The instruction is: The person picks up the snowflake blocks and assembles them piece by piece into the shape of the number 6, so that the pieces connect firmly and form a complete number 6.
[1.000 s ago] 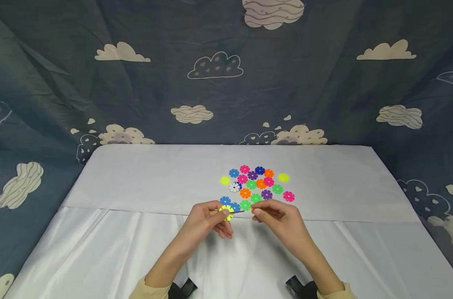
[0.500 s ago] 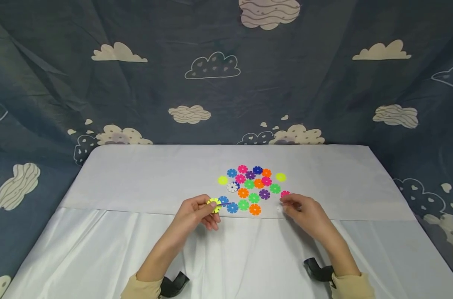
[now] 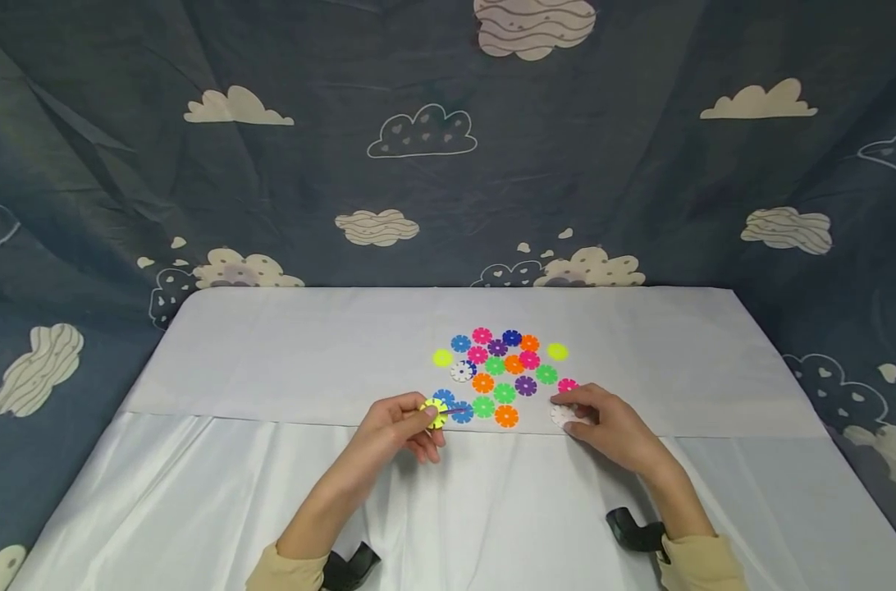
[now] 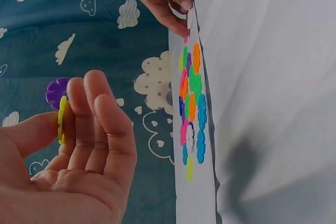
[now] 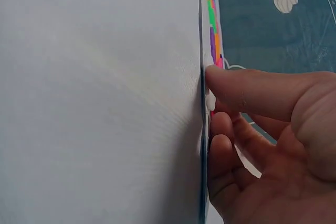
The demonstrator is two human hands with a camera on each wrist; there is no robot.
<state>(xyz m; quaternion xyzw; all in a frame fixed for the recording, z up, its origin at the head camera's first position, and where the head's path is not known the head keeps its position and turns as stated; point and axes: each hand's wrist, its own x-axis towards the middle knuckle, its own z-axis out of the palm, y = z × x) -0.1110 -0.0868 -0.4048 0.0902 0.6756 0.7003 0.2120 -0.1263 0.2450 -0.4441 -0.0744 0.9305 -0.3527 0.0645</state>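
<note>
Between thumb and index finger, my left hand [image 3: 396, 427] pinches a yellow notched plastic disc [image 3: 435, 414] above the front of the disc group. A purple notched disc [image 4: 56, 93] is slotted into it at an angle, seen nearly edge-on in the head view. To the right, my right hand [image 3: 610, 423] is down at the table with thumb and fingers curled at the edges of a white notched disc [image 3: 562, 416]. A pink disc [image 3: 567, 385] lies just beyond those fingers. In the right wrist view, the thumb [image 5: 247, 90] hides much of the white disc.
Several notched discs lie flat in a loose group, among them an orange one [image 3: 506, 416], a green one [image 3: 483, 406], a blue one [image 3: 461, 412] and another white one [image 3: 463, 371]. White cloth [image 3: 285, 353] covers the table. A dark cloud-print curtain [image 3: 418, 189] hangs behind.
My right hand has left the orange disc, moved right and closed in on the white disc. My left hand drew left with the yellow and purple discs, then came slightly back right.
</note>
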